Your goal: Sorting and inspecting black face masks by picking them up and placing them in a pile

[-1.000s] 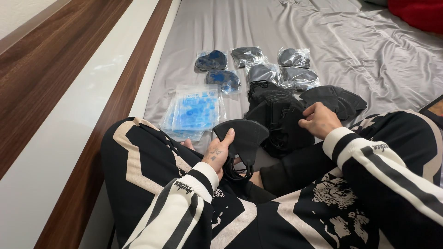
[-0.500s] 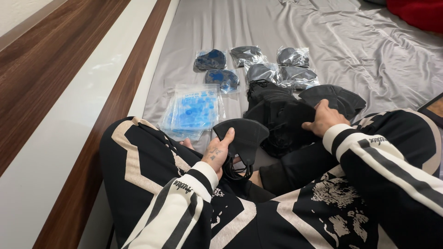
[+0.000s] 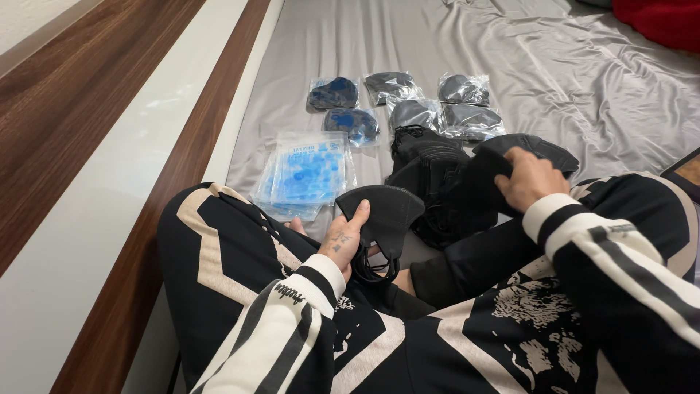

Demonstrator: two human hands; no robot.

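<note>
A person sits cross-legged on a bed covered by a smooth, wrinkled grey sheet [image 3: 583, 87], seen from above. All places here are given relative to the pile of black masks [image 3: 437, 182], a soft heap of folded fabric face masks lying on the sheet in front of the knees.

Far left of the pile runs a glossy dark wooden bed frame [image 3: 87, 124] with a pale band along it. Nearer, just left of the pile, lies a flat stack of clear plastic bags [image 3: 306, 175] with bright blue printing, shiny and square-edged.

Below and left of the pile, the left hand [image 3: 348, 237] is closed around a single black mask [image 3: 386, 215]: the thumb lies over its top edge and the fingers curl beneath. The mask is matte, curved like a shallow shell, and its thin elastic loops hang down toward the lap.

Behind the pile, further up the sheet, six small crinkly clear packets [image 3: 408, 102] lie in two loose rows, each holding a dark folded mask.

At the right edge of the pile, the right hand [image 3: 531, 179] grips another black mask [image 3: 529, 149] on top of the heap, fingers bent over it.

Both arms wear black sleeves [image 3: 605, 255] with cream stripes; the trousers are black with cream zigzag bands.
</note>
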